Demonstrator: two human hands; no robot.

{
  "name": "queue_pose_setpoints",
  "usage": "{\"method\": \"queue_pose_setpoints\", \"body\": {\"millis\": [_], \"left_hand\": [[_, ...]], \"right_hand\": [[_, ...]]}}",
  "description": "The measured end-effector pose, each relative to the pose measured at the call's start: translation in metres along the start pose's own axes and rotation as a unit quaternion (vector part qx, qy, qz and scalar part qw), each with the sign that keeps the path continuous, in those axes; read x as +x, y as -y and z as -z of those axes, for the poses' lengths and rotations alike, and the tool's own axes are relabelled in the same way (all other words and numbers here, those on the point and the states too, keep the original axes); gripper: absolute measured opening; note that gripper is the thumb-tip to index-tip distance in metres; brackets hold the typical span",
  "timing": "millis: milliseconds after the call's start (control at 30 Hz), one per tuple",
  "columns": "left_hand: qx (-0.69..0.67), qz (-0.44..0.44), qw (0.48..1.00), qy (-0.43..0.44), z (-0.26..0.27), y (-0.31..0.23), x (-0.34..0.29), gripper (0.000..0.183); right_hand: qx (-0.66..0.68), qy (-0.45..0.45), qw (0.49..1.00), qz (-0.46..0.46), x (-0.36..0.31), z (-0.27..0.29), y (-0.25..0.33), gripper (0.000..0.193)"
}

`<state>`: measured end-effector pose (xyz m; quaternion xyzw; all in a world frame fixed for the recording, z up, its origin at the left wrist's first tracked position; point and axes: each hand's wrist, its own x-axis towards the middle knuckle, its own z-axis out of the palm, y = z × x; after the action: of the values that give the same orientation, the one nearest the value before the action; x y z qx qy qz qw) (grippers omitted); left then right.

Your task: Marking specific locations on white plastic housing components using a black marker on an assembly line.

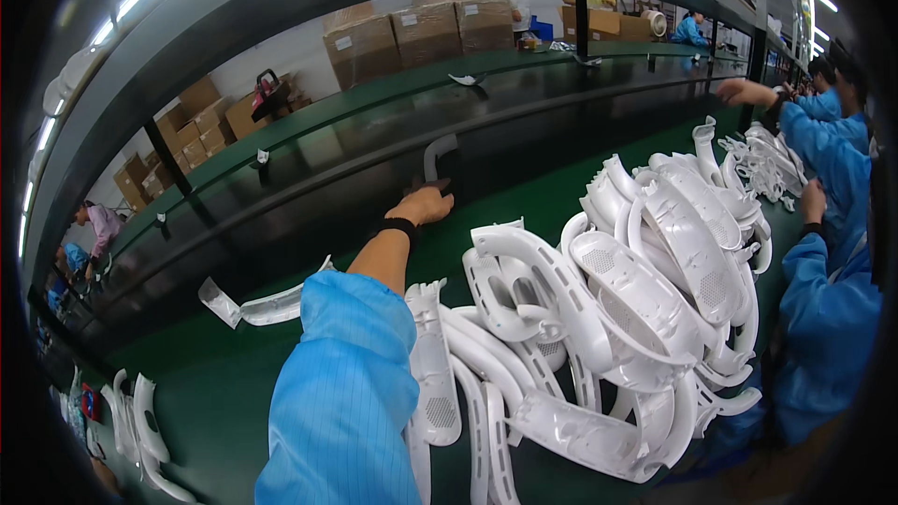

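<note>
Blue sleeve point(341, 393): the left forearm is being held out from the lower edge, slanted upward and slightly to the right.
Black wristband point(400, 227): the bare wrist is being ringed by it, just below the hand.
Left hand point(423, 206): its back is being turned toward the camera, the fingers being partly curled and half hidden; whether anything is being gripped cannot be told.
Grey curved part point(440, 154): it is being seen just beyond the fingers, arched rightward at its top, against the dark strip point(374, 126); contact cannot be told.
White parts point(687, 234): they are being heaped to the forearm's right, supported by the green worktop point(215, 383).
</note>
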<state>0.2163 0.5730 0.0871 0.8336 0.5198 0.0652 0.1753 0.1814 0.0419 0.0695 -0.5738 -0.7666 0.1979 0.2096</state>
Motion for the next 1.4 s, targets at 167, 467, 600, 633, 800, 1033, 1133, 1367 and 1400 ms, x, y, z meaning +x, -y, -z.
{"method": "queue_pose_setpoints", "body": {"millis": [167, 467, 600, 633, 800, 1033, 1133, 1367, 1400], "left_hand": [[-0.037, 0.020, 0.999, 0.028, -0.011, -0.008, 0.018, 0.060], [0.011, -0.161, 0.923, -0.350, 0.055, -0.022, -0.022, 0.026], [-0.060, -0.085, 0.930, -0.353, 0.105, -0.008, -0.106, 0.024], [-0.027, -0.127, 0.918, -0.374, 0.116, -0.004, -0.131, 0.023], [-0.080, -0.192, 0.876, -0.436, 0.138, 0.009, -0.310, 0.021], [-0.082, 0.031, 0.846, -0.526, 0.019, 0.027, -0.558, 0.027], [-0.095, 0.107, 0.815, -0.562, -0.031, 0.030, -0.634, 0.031], [-0.151, 0.064, 0.807, -0.568, -0.086, 0.031, -0.663, 0.031], [-0.159, 0.055, 0.808, -0.565, -0.087, 0.029, -0.662, 0.032]], "right_hand": [[0.045, 0.076, 0.995, -0.037, 0.008, 0.008, -0.005, 0.058], [-0.012, -0.120, 0.992, -0.026, 0.002, 0.004, -0.003, 0.046], [-0.064, -0.146, 0.987, 0.024, 0.008, 0.002, -0.005, 0.036], [-0.054, -0.143, 0.988, 0.028, 0.010, 0.006, -0.005, 0.037], [-0.060, -0.134, 0.988, 0.040, 0.004, 0.010, 0.000, 0.045], [-0.096, -0.141, 0.984, 0.043, 0.001, -0.014, 0.008, 0.061], [-0.051, -0.042, 0.996, 0.061, 0.022, -0.022, 0.043, 0.059], [-0.190, -0.113, 0.975, 0.025, 0.067, -0.050, 0.055, 0.043], [-0.199, -0.108, 0.974, -0.009, 0.072, -0.051, 0.046, 0.043]]}}
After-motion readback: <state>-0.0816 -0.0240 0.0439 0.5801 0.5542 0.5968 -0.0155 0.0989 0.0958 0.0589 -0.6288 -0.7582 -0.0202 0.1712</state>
